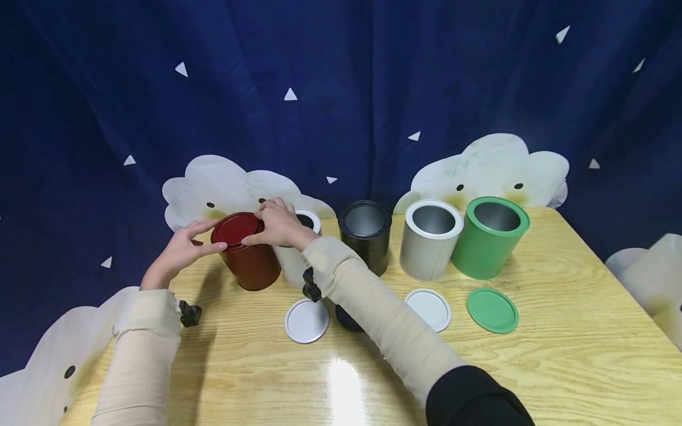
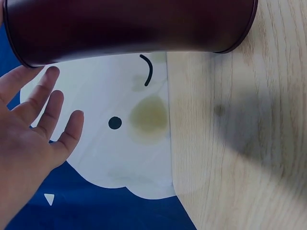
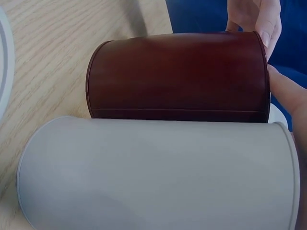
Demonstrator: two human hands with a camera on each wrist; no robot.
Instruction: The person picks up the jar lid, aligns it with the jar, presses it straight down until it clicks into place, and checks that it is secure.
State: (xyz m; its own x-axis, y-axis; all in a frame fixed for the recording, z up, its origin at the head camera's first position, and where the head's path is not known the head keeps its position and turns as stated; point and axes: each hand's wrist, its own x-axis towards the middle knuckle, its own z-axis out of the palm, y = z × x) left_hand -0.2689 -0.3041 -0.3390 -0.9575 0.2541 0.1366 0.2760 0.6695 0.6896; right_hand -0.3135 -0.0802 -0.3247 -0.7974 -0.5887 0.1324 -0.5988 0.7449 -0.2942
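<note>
A dark red can [image 1: 253, 269] stands upright at the left of a row, its red lid [image 1: 237, 229] lying over the top. My left hand [image 1: 181, 251] holds the lid's left edge between thumb and forefinger; in the left wrist view its other fingers [image 2: 53, 108] spread beside the can. On the opposite edge my right hand [image 1: 279, 225] grips the lid, thumb in front and fingers behind. Whether the lid is fully seated cannot be told. Close against the red can is a white can [image 3: 158, 172], partly hidden by the right hand in the head view.
Open black [image 1: 367, 254], white [image 1: 426, 251] and green [image 1: 485, 248] cans continue the row rightward. In front lie a white lid [image 1: 306, 320], a black lid [image 1: 347, 319] partly under the right forearm, another white lid [image 1: 428, 309] and a green lid [image 1: 492, 310]. A dark blue curtain [image 1: 341, 89] hangs behind.
</note>
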